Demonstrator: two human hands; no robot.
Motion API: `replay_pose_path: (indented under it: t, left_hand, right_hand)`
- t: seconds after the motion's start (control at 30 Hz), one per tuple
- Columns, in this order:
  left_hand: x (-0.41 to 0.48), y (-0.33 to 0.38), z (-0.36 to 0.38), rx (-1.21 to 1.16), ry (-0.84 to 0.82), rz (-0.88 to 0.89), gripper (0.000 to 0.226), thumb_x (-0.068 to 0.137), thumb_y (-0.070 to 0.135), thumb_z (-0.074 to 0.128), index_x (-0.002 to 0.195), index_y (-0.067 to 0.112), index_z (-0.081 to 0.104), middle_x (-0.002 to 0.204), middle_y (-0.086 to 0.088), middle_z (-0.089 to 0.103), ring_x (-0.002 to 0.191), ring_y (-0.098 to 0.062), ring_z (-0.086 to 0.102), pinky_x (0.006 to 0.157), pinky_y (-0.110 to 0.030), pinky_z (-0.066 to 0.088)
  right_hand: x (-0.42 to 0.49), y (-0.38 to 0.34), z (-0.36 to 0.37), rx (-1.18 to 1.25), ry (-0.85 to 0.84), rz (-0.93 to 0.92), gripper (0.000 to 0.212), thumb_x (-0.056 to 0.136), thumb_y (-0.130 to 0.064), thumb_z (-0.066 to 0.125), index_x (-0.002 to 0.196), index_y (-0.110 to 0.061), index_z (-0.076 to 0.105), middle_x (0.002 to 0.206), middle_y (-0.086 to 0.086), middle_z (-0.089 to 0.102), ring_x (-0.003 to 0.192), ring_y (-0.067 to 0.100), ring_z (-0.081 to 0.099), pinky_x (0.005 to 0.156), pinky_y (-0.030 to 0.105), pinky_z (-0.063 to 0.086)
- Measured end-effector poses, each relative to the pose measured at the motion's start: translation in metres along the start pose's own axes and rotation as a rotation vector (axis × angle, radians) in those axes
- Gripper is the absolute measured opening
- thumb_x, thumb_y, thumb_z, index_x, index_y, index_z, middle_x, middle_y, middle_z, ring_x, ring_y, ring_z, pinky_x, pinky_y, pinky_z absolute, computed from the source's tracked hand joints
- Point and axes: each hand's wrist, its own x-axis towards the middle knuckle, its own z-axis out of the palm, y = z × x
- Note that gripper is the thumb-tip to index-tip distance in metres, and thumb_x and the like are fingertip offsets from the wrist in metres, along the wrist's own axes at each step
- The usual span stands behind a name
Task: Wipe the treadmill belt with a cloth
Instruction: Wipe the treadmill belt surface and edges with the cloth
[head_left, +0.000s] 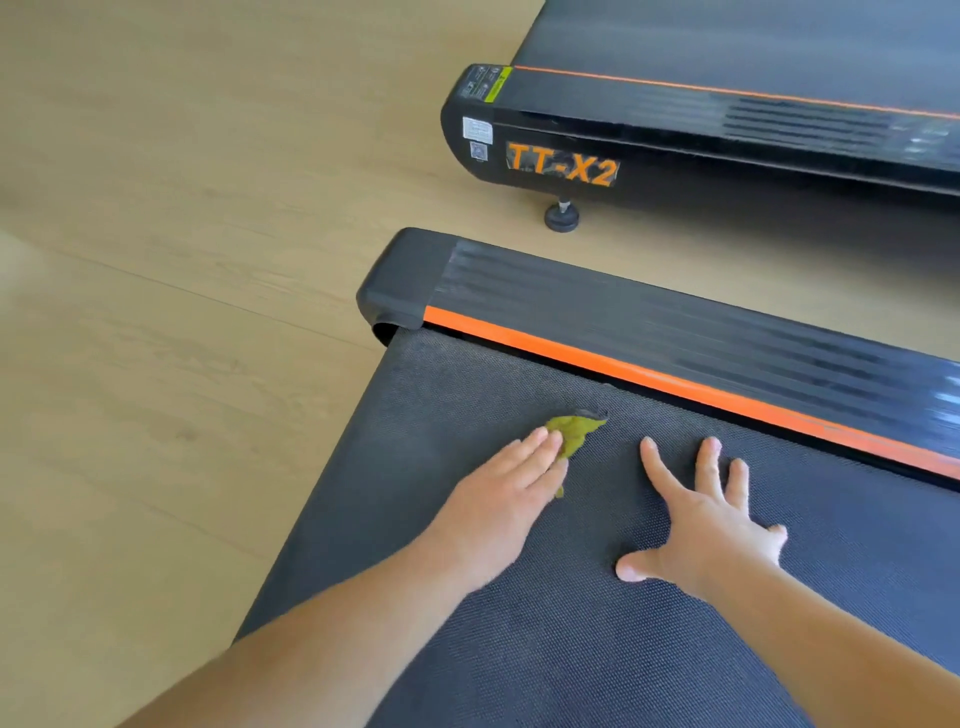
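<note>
From the head camera, I am in the wiping step itself. My left hand (498, 499) lies flat on the small yellow-green cloth (574, 434), fingers straight and close together, pressing it onto the dark textured treadmill belt (571, 649) near the belt's rear end, close to the orange stripe on the black side rail (675, 384). My right hand (711, 519) is planted beside it on the bare belt, fingers spread wide and flat, holding nothing; I judge it is bracing me.

Most of the belt towards me looks unwiped as far as I can tell, so the next move calls for sliding the cloth under steady downward pressure, keeping the palm over it so it doesn't bunch up on the rough weave.

Most of the cloth is hidden under my fingers; only a corner past the fingertips and a scrap by my palm show. The belt runs out of the picture at the right and bottom. The second black treadmill with the orange "TT-X2" label (561, 166) on the pale wooden floor (156, 312) is blurred and cut off.
</note>
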Motion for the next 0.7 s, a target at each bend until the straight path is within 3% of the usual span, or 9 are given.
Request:
replay_pose_path:
  t: [0.07,0.13,0.23,0.33,0.43,0.47,0.6,0.63,0.7]
  left_hand:
    - [-0.01,-0.051,-0.014,0.061,-0.036,-0.056,0.059,0.096,-0.004,0.046,0.154,0.009,0.04,0.166,-0.009,0.027,0.155,-0.025,0.02,0.126,-0.04,0.02]
    - [-0.033,-0.097,-0.026,0.046,0.004,-0.329,0.059,0.099,-0.005,0.046,0.155,0.009,0.037,0.167,-0.01,0.023,0.156,-0.026,0.017,0.126,-0.041,0.02]
    - [-0.068,-0.078,-0.024,-0.011,0.122,-0.583,0.055,0.102,0.001,0.05,0.155,0.007,0.037,0.167,-0.009,0.021,0.156,-0.026,0.016,0.125,-0.041,0.024]
    - [-0.099,-0.003,-0.011,-0.093,0.018,-0.245,0.057,0.102,0.004,0.049,0.157,0.009,0.033,0.168,-0.008,0.017,0.157,-0.023,0.007,0.125,-0.042,0.022]
    - [-0.103,-0.028,-0.027,0.025,-0.13,0.108,0.057,0.099,0.005,0.032,0.156,0.008,0.036,0.167,-0.009,0.022,0.156,-0.024,0.014,0.126,-0.037,0.011]
    - [-0.099,-0.051,-0.031,0.069,-0.115,0.055,0.059,0.097,0.003,0.033,0.155,0.008,0.038,0.166,-0.01,0.025,0.155,-0.024,0.018,0.126,-0.038,0.012]
    - [-0.081,-0.089,-0.039,-0.068,0.093,-0.654,0.057,0.101,-0.001,0.045,0.156,0.008,0.034,0.167,-0.013,0.023,0.156,-0.026,0.013,0.127,-0.037,0.018]
    - [-0.077,-0.071,-0.034,-0.072,0.105,-0.653,0.056,0.1,0.001,0.047,0.155,0.007,0.036,0.166,-0.014,0.025,0.156,-0.027,0.014,0.127,-0.034,0.014]
    - [-0.081,-0.026,-0.022,-0.067,0.045,-0.412,0.053,0.1,0.005,0.05,0.152,0.007,0.041,0.164,-0.012,0.03,0.155,-0.026,0.018,0.126,-0.035,0.012]
  right_hand:
    - [-0.004,-0.007,-0.001,-0.04,0.025,-0.031,0.14,0.061,-0.07,0.082,0.143,-0.059,-0.031,0.16,0.002,-0.038,0.153,0.032,-0.024,0.112,0.071,0.027]
    - [-0.007,-0.015,0.0,-0.045,0.033,-0.136,0.137,0.067,-0.058,0.084,0.143,-0.06,-0.031,0.162,-0.001,-0.035,0.153,0.03,-0.025,0.116,0.068,0.023]
    - [-0.007,-0.038,-0.003,-0.01,0.017,-0.285,0.131,0.069,-0.058,0.082,0.145,-0.063,-0.024,0.162,-0.007,-0.034,0.152,0.026,-0.027,0.121,0.065,0.016]
    - [-0.008,-0.067,-0.002,0.012,0.031,-0.347,0.129,0.065,-0.069,0.079,0.145,-0.065,-0.021,0.162,-0.008,-0.036,0.152,0.025,-0.029,0.12,0.066,0.014]
    - [-0.009,-0.083,0.003,-0.077,0.025,-0.359,0.134,0.058,-0.075,0.079,0.145,-0.064,-0.023,0.161,-0.005,-0.037,0.152,0.028,-0.029,0.118,0.069,0.017]
    - [-0.009,-0.085,0.006,-0.108,0.022,-0.354,0.136,0.054,-0.077,0.078,0.145,-0.064,-0.023,0.161,-0.004,-0.037,0.152,0.029,-0.028,0.117,0.069,0.018]
    - [-0.009,-0.089,0.013,-0.131,-0.009,-0.326,0.139,0.05,-0.078,0.078,0.146,-0.064,-0.021,0.16,-0.005,-0.039,0.15,0.031,-0.031,0.116,0.072,0.015]
    - [-0.009,-0.091,0.013,-0.133,-0.012,-0.319,0.139,0.05,-0.077,0.08,0.146,-0.064,-0.02,0.16,-0.004,-0.039,0.15,0.031,-0.031,0.116,0.073,0.015]
    - [-0.009,-0.094,0.013,-0.138,-0.015,-0.311,0.139,0.052,-0.075,0.081,0.148,-0.062,-0.019,0.16,-0.003,-0.039,0.15,0.032,-0.031,0.115,0.073,0.016]
